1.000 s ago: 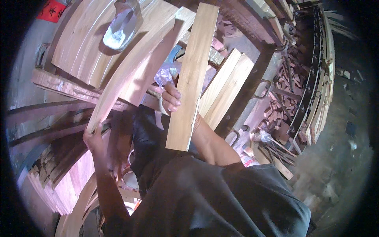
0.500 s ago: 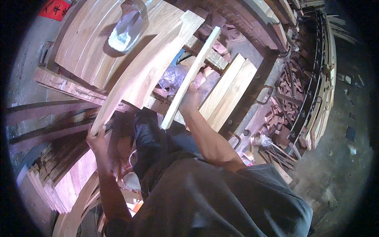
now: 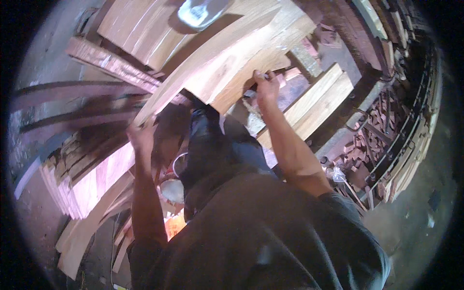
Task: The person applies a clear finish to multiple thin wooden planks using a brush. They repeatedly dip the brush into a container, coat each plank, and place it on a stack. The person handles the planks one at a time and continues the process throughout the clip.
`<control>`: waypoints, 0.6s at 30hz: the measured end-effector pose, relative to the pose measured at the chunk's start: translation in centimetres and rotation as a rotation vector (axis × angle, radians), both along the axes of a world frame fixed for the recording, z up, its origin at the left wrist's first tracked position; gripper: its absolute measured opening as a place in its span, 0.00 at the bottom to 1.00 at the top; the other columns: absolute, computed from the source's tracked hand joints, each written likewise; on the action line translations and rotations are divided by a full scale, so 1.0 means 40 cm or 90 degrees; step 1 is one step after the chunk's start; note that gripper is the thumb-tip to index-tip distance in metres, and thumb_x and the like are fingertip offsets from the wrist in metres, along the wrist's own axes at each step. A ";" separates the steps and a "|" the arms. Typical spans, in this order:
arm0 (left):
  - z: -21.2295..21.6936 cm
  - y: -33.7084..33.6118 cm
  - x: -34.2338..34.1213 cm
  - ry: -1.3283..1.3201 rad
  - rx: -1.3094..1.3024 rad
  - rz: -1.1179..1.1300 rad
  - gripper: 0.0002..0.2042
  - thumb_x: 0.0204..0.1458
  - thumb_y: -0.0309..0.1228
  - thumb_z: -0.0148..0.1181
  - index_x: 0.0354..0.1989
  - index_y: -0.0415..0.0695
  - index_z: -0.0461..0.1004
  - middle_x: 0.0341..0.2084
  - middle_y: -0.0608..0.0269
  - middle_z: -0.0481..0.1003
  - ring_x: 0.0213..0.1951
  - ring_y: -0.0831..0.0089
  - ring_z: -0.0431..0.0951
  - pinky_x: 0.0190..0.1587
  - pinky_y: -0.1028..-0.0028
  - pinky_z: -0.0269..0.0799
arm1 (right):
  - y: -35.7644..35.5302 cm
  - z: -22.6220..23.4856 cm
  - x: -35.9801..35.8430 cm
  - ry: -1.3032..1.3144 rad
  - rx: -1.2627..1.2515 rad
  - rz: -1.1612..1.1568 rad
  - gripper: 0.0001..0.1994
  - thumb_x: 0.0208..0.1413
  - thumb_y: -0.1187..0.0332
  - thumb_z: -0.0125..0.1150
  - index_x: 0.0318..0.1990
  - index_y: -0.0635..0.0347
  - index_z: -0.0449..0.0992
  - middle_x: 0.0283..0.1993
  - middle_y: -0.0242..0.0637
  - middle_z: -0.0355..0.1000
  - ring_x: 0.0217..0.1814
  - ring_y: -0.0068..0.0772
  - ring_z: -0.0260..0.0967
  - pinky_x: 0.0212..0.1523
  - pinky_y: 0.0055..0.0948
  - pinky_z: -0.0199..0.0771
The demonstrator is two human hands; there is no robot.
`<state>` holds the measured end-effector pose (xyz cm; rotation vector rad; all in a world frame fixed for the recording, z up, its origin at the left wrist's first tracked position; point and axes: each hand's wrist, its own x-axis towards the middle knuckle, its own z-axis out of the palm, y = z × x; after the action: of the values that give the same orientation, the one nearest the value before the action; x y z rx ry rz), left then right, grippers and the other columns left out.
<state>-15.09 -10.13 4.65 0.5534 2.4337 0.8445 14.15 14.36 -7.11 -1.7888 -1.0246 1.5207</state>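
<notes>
step: you're mid-placement, judging by the pose. You're setting a wide pale plank (image 3: 227, 72) onto the stack of planks (image 3: 145, 29) ahead of your hands.
left hand (image 3: 141, 137): closed around the near lower end of the plank, fingers wrapped under the edge. It's blurred, so the exact grip is hard to read.
right hand (image 3: 265, 87): fingers curled and pinching the plank's right edge, further up and right of your left hand.
plank position: spans between your 2 hands, tilted, far end over the stack, near end not seated flat.
beyond right hand: 2 shorter pale boards (image 3: 316, 104) lie side by side, apart from the plank.
below left hand: reddish offcuts (image 3: 92, 179) piled on the floor, plus a round white container (image 3: 171, 186) near your legs.
next move calls for: probably lowering the near end level and squaring it to the stack edge. Keep fingertips out from under it.
</notes>
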 end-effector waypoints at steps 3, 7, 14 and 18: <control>0.012 0.001 0.017 -0.088 0.048 0.053 0.14 0.51 0.25 0.68 0.46 0.34 0.77 0.38 0.55 0.80 0.38 0.71 0.79 0.39 0.71 0.78 | 0.003 0.040 -0.006 0.057 -0.018 0.009 0.11 0.54 0.70 0.67 0.40 0.63 0.72 0.34 0.32 0.70 0.34 0.23 0.66 0.35 0.26 0.67; 0.026 0.008 0.020 -0.121 0.050 0.067 0.15 0.52 0.25 0.67 0.47 0.33 0.77 0.40 0.57 0.80 0.40 0.72 0.79 0.44 0.73 0.75 | 0.003 0.018 -0.004 0.081 0.000 0.002 0.12 0.54 0.70 0.67 0.42 0.64 0.72 0.35 0.33 0.71 0.35 0.24 0.66 0.36 0.26 0.69; 0.027 0.008 0.028 -0.108 0.060 0.062 0.12 0.52 0.22 0.66 0.44 0.32 0.78 0.39 0.57 0.79 0.39 0.73 0.78 0.39 0.73 0.78 | 0.006 0.047 -0.006 -0.021 -0.013 0.044 0.26 0.52 0.65 0.69 0.55 0.69 0.69 0.43 0.42 0.74 0.43 0.32 0.73 0.44 0.28 0.74; 0.011 -0.007 0.016 -0.070 0.035 0.028 0.13 0.51 0.24 0.67 0.44 0.33 0.78 0.38 0.58 0.80 0.39 0.74 0.78 0.43 0.73 0.74 | 0.064 0.000 0.047 -0.014 -0.114 0.109 0.24 0.52 0.67 0.66 0.54 0.71 0.70 0.43 0.45 0.75 0.39 0.34 0.74 0.42 0.28 0.74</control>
<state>-14.47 -10.42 5.09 0.4633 2.3368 0.9363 16.03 16.94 -7.11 -1.8832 -1.1059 1.7481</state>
